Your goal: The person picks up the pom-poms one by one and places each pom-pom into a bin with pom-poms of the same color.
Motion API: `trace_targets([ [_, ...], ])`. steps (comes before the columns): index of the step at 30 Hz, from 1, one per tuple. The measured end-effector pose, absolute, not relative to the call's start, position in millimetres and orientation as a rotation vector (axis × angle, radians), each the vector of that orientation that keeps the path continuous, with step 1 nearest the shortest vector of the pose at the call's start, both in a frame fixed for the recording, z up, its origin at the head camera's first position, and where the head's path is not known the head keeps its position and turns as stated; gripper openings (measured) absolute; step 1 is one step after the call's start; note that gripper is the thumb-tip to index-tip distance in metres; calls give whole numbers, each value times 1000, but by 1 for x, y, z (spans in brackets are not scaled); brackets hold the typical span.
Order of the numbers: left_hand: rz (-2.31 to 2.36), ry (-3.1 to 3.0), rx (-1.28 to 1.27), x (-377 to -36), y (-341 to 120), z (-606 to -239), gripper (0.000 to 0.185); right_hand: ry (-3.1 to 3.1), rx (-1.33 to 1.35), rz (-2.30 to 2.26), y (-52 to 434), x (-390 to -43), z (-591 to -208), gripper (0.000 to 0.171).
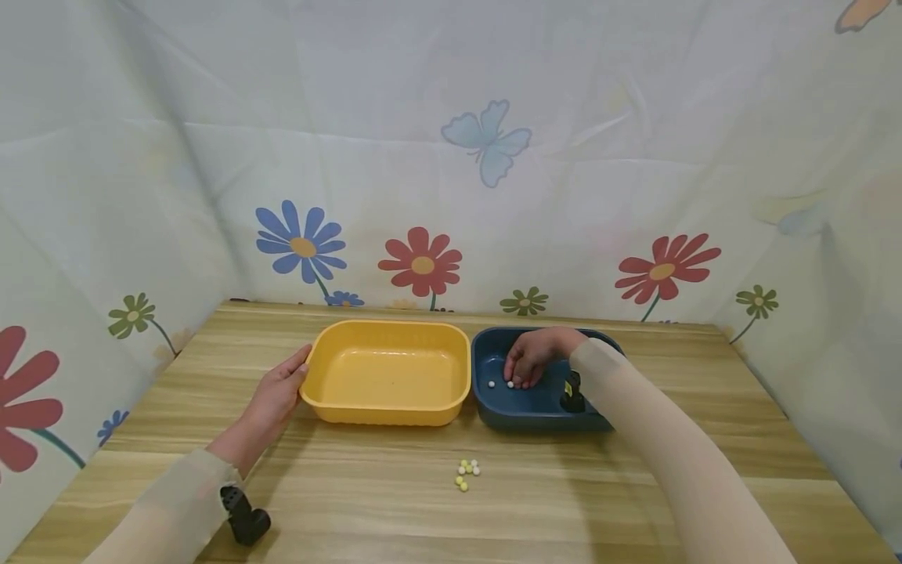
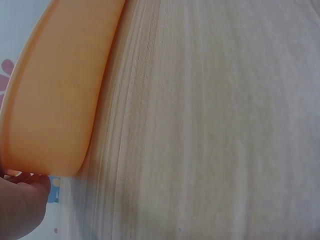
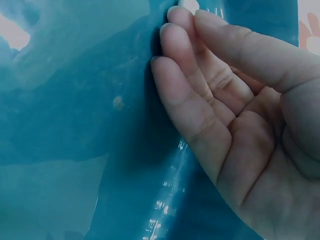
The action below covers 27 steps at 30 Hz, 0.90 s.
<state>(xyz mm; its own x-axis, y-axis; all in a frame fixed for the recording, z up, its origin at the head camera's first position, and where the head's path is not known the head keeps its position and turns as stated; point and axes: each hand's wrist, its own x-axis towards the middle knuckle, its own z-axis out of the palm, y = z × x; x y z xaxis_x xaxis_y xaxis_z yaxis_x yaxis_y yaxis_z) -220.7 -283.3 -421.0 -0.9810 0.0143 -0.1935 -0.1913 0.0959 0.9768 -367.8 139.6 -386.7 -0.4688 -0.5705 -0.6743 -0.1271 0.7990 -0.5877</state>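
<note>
My left hand (image 1: 278,392) holds the left end of a yellow plastic basin (image 1: 387,411), with its fingers and thumb at the rim. In the left wrist view the thumb side of that hand (image 2: 22,205) shows below the corner of the basin (image 2: 55,100). Inside a dark blue basin (image 1: 543,421), my right hand (image 1: 535,356) reaches low with curled fingers. Its thumb and forefinger pinch a small white ball (image 3: 189,6), seen at the top edge of the right wrist view. Another white ball (image 1: 491,384) lies on the blue basin's floor to the left.
Several small yellow and white balls (image 1: 468,470) lie in a loose group on the wood-grain table (image 1: 380,501) in front of the basins. The two basins stand side by side, rims close together. A flowered cloth (image 1: 550,219) hangs behind and along both sides.
</note>
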Motion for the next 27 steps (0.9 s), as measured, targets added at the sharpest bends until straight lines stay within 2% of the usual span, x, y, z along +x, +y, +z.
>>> trace_targets([
  [16,2010,2201,-167,-219,-282,-420,55,2097,-534,-661,154,-369,-368,23],
  [27,1996,2238,-220,-220,-281,-420,54,2270,-620,-994,169,-337,-337,31],
])
